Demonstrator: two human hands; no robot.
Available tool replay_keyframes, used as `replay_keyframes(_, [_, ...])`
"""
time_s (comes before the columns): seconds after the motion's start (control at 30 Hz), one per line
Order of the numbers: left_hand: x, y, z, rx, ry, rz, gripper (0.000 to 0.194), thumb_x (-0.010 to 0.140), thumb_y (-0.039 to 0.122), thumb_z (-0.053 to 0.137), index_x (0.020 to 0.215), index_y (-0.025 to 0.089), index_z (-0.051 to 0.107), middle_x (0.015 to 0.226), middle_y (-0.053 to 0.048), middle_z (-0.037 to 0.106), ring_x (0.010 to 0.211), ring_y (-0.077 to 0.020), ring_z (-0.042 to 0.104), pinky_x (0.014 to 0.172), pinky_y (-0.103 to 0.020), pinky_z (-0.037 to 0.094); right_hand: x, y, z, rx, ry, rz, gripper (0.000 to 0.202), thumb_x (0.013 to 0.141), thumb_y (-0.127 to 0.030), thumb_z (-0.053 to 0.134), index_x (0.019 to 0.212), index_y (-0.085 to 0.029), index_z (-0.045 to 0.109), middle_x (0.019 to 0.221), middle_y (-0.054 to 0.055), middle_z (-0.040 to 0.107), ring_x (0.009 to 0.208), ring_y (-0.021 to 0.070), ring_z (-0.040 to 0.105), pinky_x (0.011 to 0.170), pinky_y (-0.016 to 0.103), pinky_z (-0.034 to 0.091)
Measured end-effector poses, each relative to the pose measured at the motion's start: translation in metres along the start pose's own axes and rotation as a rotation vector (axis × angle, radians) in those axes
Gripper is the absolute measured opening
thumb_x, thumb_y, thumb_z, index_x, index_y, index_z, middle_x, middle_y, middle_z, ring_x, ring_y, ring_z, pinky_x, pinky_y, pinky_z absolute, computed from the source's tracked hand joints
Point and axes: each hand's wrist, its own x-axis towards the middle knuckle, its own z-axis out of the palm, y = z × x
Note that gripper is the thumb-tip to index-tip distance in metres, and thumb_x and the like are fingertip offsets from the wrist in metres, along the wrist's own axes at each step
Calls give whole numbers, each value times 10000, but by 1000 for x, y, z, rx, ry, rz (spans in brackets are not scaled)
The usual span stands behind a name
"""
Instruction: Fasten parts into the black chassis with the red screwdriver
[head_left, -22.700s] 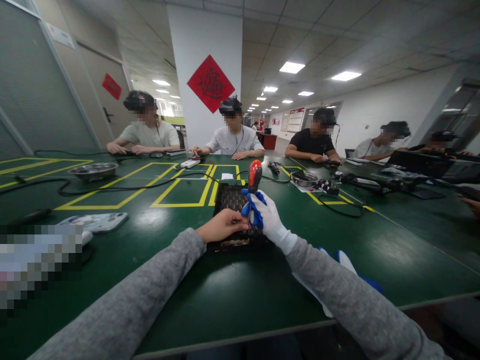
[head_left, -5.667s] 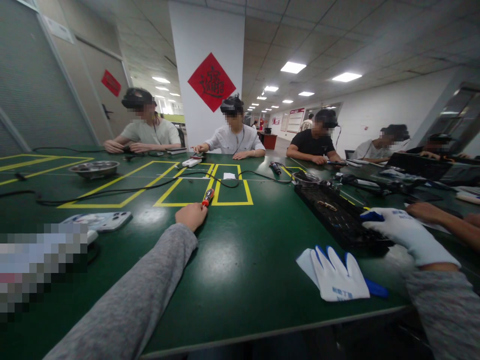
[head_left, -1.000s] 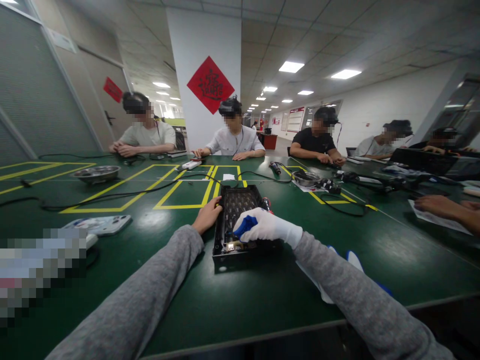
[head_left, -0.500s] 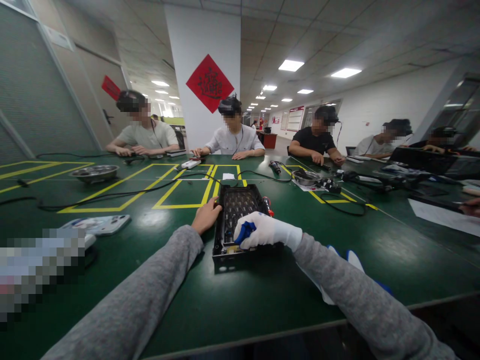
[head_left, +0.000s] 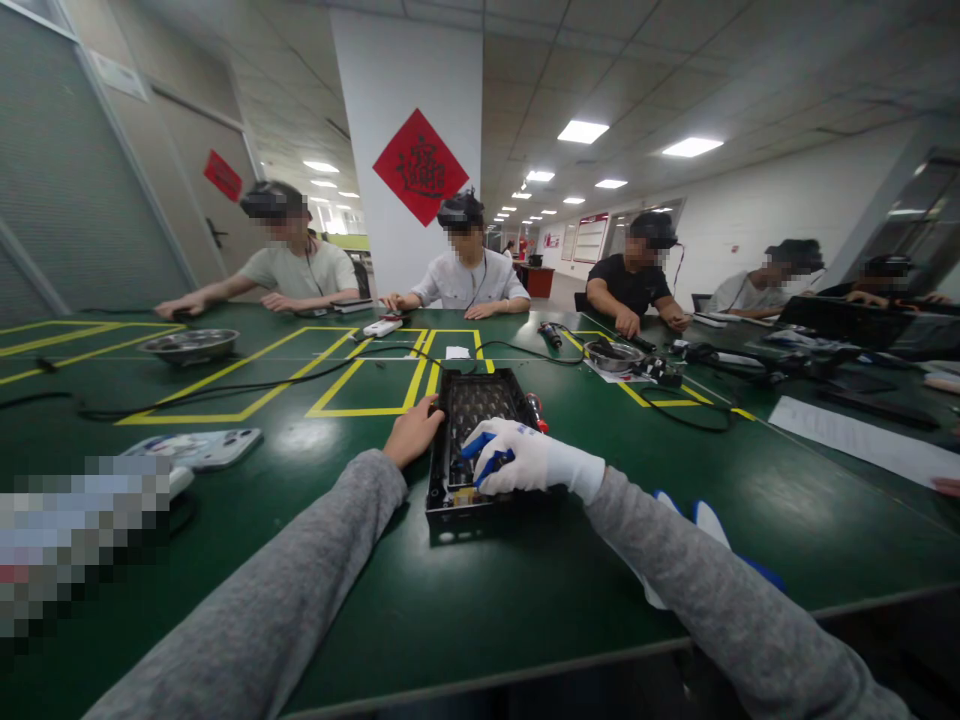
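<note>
A black open case (head_left: pixel 484 415) with rows of small parts inside lies on the green table in front of me. My left hand (head_left: pixel 415 430), bare, grips its left wall, fingertips over the edge. My right hand (head_left: pixel 510 457), in a white glove with blue fingertips, is over the near right part of the case with fingers bent and a little apart. Nothing can be made out between them. A small yellowish piece (head_left: pixel 465 496) shows at the near end of the case. Red and silver items (head_left: pixel 538 412) sit just beyond its right side.
A spare glove (head_left: pixel 712 525) lies under and beside my right forearm. At the left are a phone (head_left: pixel 225 449) and a metal bowl (head_left: pixel 191 345). A black cable (head_left: pixel 285 381) crosses the table. Another bowl (head_left: pixel 611 352) stands at the back right. Several people sit opposite.
My right hand's gloved fingers have spread from a closed pinch. My left hand has stayed on the case. Across the table, a person at the left reached outward, and the paper at the right has shifted left.
</note>
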Motion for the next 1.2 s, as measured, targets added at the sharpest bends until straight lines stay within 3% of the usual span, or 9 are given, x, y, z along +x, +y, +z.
replay_keyframes(0.27, [0, -1, 1, -30, -5, 1, 486, 799, 343, 394, 1252, 173, 442, 1253, -97, 518, 1143, -277, 471, 962, -402, 337, 1, 0, 1, 16, -39, 29, 142, 696, -269, 651, 782, -169, 704, 1099, 38, 586, 982, 159, 547, 875, 246, 413])
replay_keyframes(0.7, [-3, 1, 0, -375, -52, 160, 580, 767, 209, 340, 1341, 132, 322, 1322, -95, 442, 1226, -228, 383, 1039, -403, 279, -1, -1, 3, 48, -31, 83, 172, 677, -284, 664, 780, -149, 691, 1035, 44, 602, 889, 144, 576, 808, 232, 440])
replay_keyframes(0.9, [-2, -3, 3, -312, -30, 214, 563, 773, 209, 321, 1331, 129, 347, 1351, -89, 410, 1246, -216, 360, 1064, -386, 242, 0, 5, 4, 55, -51, 125, 209, 680, -316, 656, 812, -158, 695, 990, 32, 621, 871, 144, 585, 786, 224, 443])
replay_keyframes(1.2, [0, -4, 4, -257, -15, 185, 528, 773, 211, 336, 1288, 110, 393, 1324, -106, 438, 1229, -221, 381, 1048, -378, 269, 1, 1, 4, 96, -20, 142, 168, 681, -279, 648, 784, -151, 682, 919, 18, 632, 801, 128, 592, 738, 215, 447])
